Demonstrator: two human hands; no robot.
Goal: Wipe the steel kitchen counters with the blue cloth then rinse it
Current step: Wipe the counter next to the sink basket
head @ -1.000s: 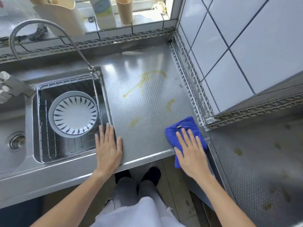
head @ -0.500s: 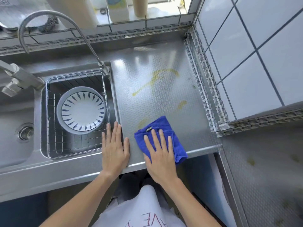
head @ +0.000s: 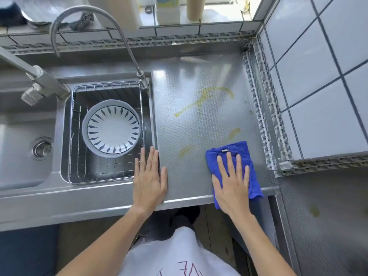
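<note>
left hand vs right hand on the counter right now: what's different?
The left hand lies flat on bare steel by the sink basket's edge; the right hand presses flat on the blue cloth, not on metal. The left hand's fingers lie close together; the right hand's are spread. The left hand sits beside the plate in the basket; the right hand sits near the counter's front right corner. Both are open, palm down, near the front edge.

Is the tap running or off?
Off: no water falls from the faucet spout, and the sink below looks dry.
</note>
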